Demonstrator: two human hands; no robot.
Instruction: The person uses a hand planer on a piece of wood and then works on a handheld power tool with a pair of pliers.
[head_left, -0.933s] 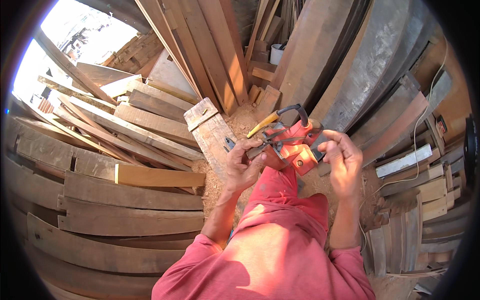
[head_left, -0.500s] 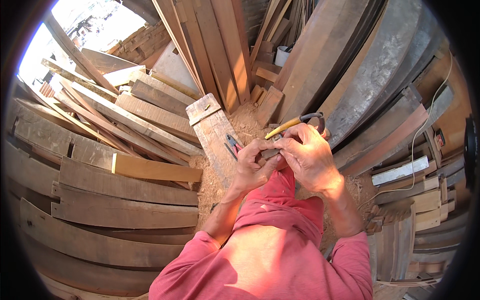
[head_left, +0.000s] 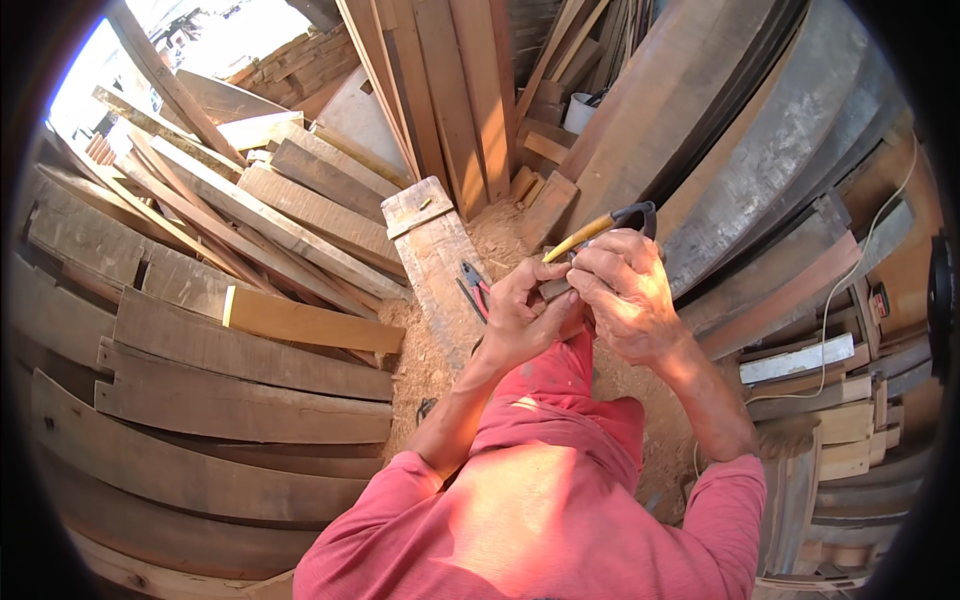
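In front of my lap, my left hand [head_left: 522, 322] pinches a small dark grey-brown block [head_left: 555, 288] between thumb and fingers. My right hand [head_left: 630, 300] meets it from the right, its fingers curled closed against the block's far end; what they grip is hidden. Just beyond my knuckles runs a yellow bar-like tool [head_left: 580, 237] with a dark curved end [head_left: 637, 212], its exact kind unclear. Pliers [head_left: 474, 282] with red handles lie left of my left hand on a worn plank [head_left: 432, 245].
Stacked boards [head_left: 250, 385] fill the left side. Tall planks [head_left: 455, 100] lean at the back, near a white bucket [head_left: 579, 113]. Wide grey boards [head_left: 770, 140] lean at the right, with a thin cable [head_left: 850, 260] over them. Sawdust [head_left: 497, 235] covers the ground around the plank.
Both hands have shifted slightly right and up, still together at the block. My right hand has rotated, its fingers curling in more, and the yellow tool has shifted upward and right with it.
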